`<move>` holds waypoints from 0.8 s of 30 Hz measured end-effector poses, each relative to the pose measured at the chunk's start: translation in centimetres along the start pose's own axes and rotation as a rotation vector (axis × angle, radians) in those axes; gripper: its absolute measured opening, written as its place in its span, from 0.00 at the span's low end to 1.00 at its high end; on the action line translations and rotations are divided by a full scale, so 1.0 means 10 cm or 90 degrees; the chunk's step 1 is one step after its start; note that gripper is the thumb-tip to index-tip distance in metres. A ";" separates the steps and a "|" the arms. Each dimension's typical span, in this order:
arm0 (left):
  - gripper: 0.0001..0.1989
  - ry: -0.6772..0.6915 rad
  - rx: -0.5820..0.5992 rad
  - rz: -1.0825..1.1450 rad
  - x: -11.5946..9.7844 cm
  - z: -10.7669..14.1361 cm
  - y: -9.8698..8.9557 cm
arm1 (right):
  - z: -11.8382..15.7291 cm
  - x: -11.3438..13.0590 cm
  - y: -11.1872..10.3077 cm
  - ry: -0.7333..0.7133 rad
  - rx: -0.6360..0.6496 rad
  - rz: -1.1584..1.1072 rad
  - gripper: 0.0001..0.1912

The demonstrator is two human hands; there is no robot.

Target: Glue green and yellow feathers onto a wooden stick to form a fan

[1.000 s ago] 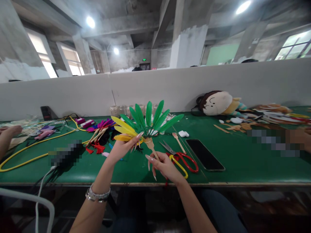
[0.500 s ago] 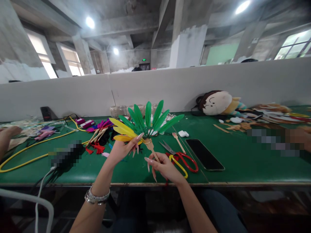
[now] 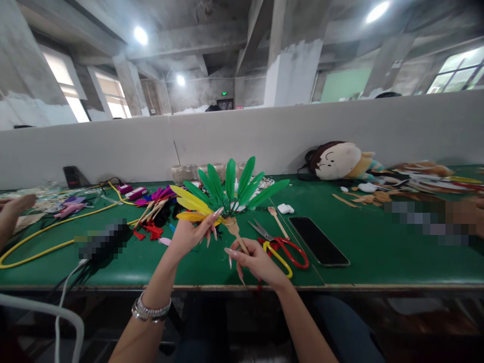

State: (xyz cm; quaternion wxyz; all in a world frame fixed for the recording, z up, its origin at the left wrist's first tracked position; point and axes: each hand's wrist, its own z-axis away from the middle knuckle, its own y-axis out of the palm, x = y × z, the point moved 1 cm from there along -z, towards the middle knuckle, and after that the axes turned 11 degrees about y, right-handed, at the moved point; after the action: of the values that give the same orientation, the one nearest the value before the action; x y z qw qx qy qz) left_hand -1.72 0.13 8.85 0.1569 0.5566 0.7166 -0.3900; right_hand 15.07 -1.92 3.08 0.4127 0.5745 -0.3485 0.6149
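A feather fan point(image 3: 230, 194) is held up over the table, its green feathers spread and yellow feathers point(image 3: 191, 201) on its left side. Its pale fork-shaped base narrows to a thin handle point(image 3: 242, 242). My right hand point(image 3: 257, 259) is closed around that handle. My left hand point(image 3: 194, 232) pinches the yellow feathers near where they meet the base. Just right of my right hand lie scissors with red handles point(image 3: 295, 254) and a yellow-handled tool point(image 3: 282, 262), partly hidden behind the hand. Behind them is another pale handle piece point(image 3: 278, 222).
A black phone point(image 3: 319, 242) and a white earphone case point(image 3: 285, 208) lie to the right. Purple and red feather pieces point(image 3: 153, 229), a yellow cable point(image 3: 49, 220) and glass jars point(image 3: 183, 173) are left and behind. A plush doll point(image 3: 336, 160) rests against the partition. Other people's hands point(image 3: 15, 214) show at both sides.
The rightmost green feather has tilted slightly outward to the right. Both my hands keep nearly the same place and grip. The other person's hand at far left has shifted slightly.
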 end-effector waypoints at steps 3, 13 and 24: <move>0.20 -0.017 0.010 -0.001 0.00 0.00 0.00 | -0.01 -0.02 -0.01 0.003 0.004 0.002 0.16; 0.22 -0.049 0.028 0.028 0.02 0.02 0.00 | 0.03 0.01 0.01 0.003 0.022 -0.003 0.16; 0.20 -0.018 0.056 0.024 0.04 0.04 -0.06 | 0.02 0.00 0.00 -0.003 0.038 -0.002 0.16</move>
State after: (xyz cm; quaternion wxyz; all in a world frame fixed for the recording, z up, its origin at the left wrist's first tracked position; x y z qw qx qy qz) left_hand -2.53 0.05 8.53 0.1498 0.5706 0.6861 -0.4257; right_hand 15.21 -2.10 3.10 0.3954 0.5888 -0.3299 0.6230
